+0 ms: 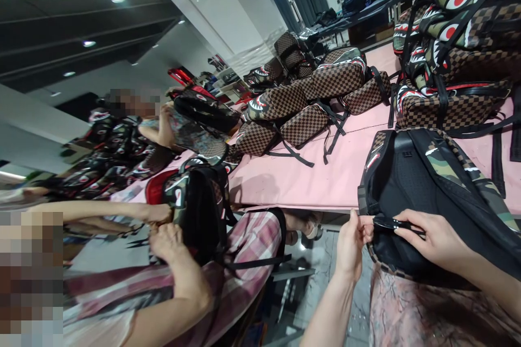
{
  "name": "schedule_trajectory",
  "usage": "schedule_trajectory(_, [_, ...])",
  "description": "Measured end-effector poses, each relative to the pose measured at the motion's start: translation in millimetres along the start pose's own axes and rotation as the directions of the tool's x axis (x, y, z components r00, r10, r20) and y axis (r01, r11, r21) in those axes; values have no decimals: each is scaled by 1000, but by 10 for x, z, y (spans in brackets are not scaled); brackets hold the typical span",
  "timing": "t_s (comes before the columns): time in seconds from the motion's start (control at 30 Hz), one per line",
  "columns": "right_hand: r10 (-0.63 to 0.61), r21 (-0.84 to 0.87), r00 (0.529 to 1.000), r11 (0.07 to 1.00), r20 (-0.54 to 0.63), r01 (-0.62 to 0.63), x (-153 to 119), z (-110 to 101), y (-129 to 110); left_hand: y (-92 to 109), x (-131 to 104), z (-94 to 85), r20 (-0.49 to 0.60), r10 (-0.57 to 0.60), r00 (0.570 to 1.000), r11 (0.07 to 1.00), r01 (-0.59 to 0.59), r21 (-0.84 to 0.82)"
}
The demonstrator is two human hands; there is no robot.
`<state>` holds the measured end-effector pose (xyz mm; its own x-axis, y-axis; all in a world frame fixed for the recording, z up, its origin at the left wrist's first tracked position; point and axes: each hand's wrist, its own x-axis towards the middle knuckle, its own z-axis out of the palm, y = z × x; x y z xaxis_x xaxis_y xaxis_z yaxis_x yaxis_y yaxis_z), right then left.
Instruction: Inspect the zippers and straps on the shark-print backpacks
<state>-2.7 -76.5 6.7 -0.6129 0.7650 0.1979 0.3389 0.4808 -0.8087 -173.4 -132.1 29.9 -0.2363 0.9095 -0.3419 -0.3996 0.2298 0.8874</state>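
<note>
A black backpack (411, 179) with checkered edging and camouflage straps leans on the pink table's edge at the right, its padded back facing up. My right hand (427, 236) is closed on a small black tool (393, 223), possibly snips, over the backpack's lower left part. Just left of the tool's tip, my left hand (355, 238) is closed, thumb and fingers pinched at the backpack's edge. What it pinches is too small to make out.
Checkered backpacks (337, 78) lie in rows on the pink table (280, 176), with a tall stack (456, 108) at the right. A seated person in a plaid garment (252, 238) handles another backpack (199, 211) at the left. Another person stands behind.
</note>
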Motion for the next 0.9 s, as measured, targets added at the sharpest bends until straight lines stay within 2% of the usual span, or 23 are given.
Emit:
schedule_trajectory(0.17, [103, 139, 988, 983, 116, -119, 32, -127, -118, -5, -49, 56, -6, 61, 998, 995, -60, 79])
schedule_trajectory(0.33, [168, 158, 981, 970, 102, -182, 18, -136, -138, -28, -59, 61, 5, 97, 995, 989, -97, 113])
schedule_trajectory(0.47, [160, 184, 980, 966, 119, -180, 17, -111, -78, -37, -63, 56, 30, 108, 994, 987, -110, 118])
schedule_trajectory(0.6, [202, 350, 975, 910, 96, -223, 47, -42, -15, -6, -50, 34, 0, 79, 997, 993, -79, 87])
schedule_trajectory(0.67, [238, 504, 965, 823, 114, -262, 63, 10, 10, 19, -37, 11, -9, 66, 998, 995, -65, 78])
schedule_trajectory(0.77, [295, 699, 918, 597, 266, -394, 74, 93, 60, 44, -13, -30, 4, 52, 999, 995, -52, 81])
schedule_trajectory(0.9, [285, 781, 831, 295, 478, -551, 65, 192, 147, 35, 24, -77, -3, 60, 998, 987, -59, 149])
